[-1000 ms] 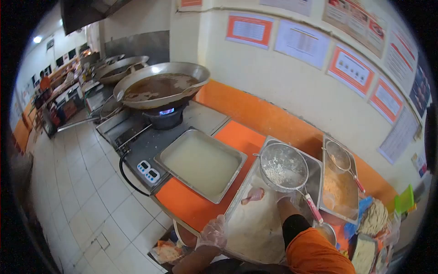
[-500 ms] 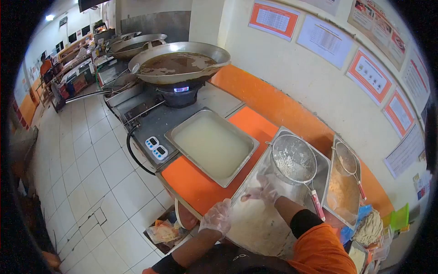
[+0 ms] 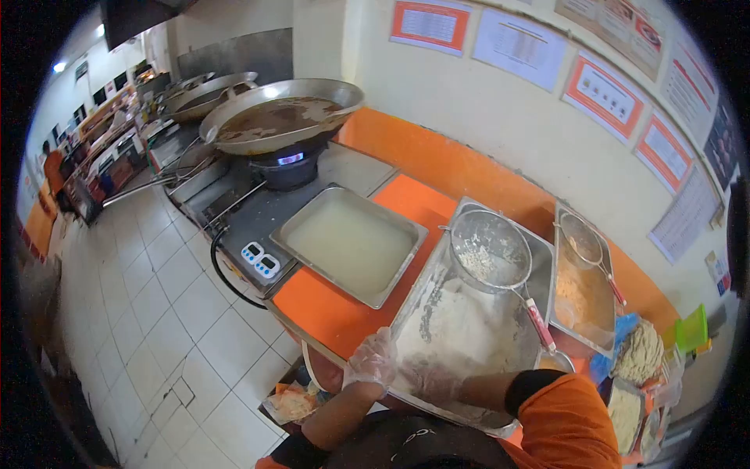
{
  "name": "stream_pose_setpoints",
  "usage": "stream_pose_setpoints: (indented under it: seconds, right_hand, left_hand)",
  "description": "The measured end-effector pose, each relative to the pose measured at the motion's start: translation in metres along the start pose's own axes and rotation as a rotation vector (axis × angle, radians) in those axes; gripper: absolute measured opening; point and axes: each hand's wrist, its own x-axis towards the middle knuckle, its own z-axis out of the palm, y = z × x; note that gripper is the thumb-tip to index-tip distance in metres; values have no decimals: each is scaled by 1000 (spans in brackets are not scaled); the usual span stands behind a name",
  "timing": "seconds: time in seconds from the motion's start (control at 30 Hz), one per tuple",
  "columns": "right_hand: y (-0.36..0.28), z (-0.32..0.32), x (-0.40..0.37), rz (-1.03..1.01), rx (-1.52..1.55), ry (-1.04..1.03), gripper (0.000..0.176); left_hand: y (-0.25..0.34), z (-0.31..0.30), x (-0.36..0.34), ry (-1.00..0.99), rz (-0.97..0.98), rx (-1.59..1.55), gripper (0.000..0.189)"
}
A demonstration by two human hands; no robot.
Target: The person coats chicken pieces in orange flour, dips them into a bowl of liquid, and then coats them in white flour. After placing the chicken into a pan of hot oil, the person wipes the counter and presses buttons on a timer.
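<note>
My left hand (image 3: 371, 359), in a thin clear glove, has its fingers curled over the near-left corner of the long steel tray of white flour (image 3: 419, 283). I cannot tell whether they clamp the rim or only rest on it. Just beside it, further inside the tray, my right hand (image 3: 431, 381) is also gloved and lies palm down, with its fingers pushed into the flour (image 3: 469, 328). The powder hides them, so I cannot tell how far they are spread or whether they have hold of anything. The right hand is therefore the nearer one to the heap. The tray's long axis runs straight away from both sets of fingers toward the wall. At its far end, beyond the right fingers, sits a round wire-mesh sieve with a red handle (image 3: 491, 250). To the left of the left fingers the orange table (image 3: 328, 313) shows.
</note>
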Motion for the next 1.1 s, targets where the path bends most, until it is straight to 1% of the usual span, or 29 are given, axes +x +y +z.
stream_pose_setpoints:
  seconds: [0.03,0.07,0.1,0.17,0.2,0.23,0.37,0.4,0.43,0.5,0.53,0.57,0.63,0.67,0.7,0.73,0.77,0.8,0.83,0.87,0.9,0.93,0.97,1.0,1.07,1.1]
  right_hand:
    - [1,-2,9,46,-59,-167,42]
    - [3,-5,15,89,-113,-339,40]
    - [12,-5,16,106,-103,-334,40]
    - [33,-7,21,39,240,-166,31]
    - [35,-14,23,47,240,-153,31]
    - [38,-23,26,144,216,-128,34]
    - [50,-55,26,534,119,-60,48]
    - [64,-56,23,609,188,-126,55]
    - [66,-70,19,614,191,-124,55]
    - [66,-94,8,480,313,-68,57]
    - [67,-90,3,484,315,-63,57]
    - [69,-80,-2,467,132,-171,54]
    - [73,-52,-13,427,-235,-380,49]
    - [75,-43,-17,403,-422,-483,47]
    - [78,-40,-19,377,-611,-583,45]
    - [51,-53,-9,586,-462,-604,47]
    - [23,-65,-1,789,-302,-618,50]
    - [48,-34,-3,792,-301,-607,50]
    - [90,22,-7,735,-189,-472,39]
    - [105,36,-12,710,-130,-397,33]
    - [120,50,-17,679,-71,-326,28]
    - [127,48,-22,580,-12,-284,29]
    - [134,44,-25,478,43,-242,29]
    - [140,42,-27,373,99,-200,30]
    - [149,38,-28,145,203,-135,31]
    - [150,37,-26,122,199,-139,31]
  left_hand:
    - [0,0,1,-13,17,8,21]
    - [-1,2,1,29,35,63,18]
    - [-2,4,0,71,53,115,14]
    - [-1,6,-2,77,62,106,14]
    - [-1,5,-1,99,57,91,14]
    - [-1,4,0,98,70,95,14]
    - [17,-13,-1,16,1,178,14]
    - [24,-21,2,-10,-24,196,15]
    - [28,-22,9,-15,-20,198,15]
    - [32,-13,23,269,399,253,11]
    - [32,3,34,267,405,255,11]
    - [32,26,51,131,433,-11,12]
    - [59,51,72,-140,529,144,18]
    - [78,55,83,-264,585,567,24]
    - [69,76,91,-257,591,573,24]
    - [51,110,100,-377,688,605,28]
    - [44,128,105,-502,784,637,31]
    - [53,118,103,-497,788,646,31]
    - [66,102,94,-627,667,648,33]
    - [74,93,88,-758,541,647,35]
    - [63,111,94,-755,546,659,35]
    - [41,142,103,-784,537,544,36]
    - [29,157,112,-810,525,430,37]
    - [34,149,111,-806,525,442,37]
    - [57,118,97,-667,610,231,49]
    - [65,107,92,-653,591,232,49]
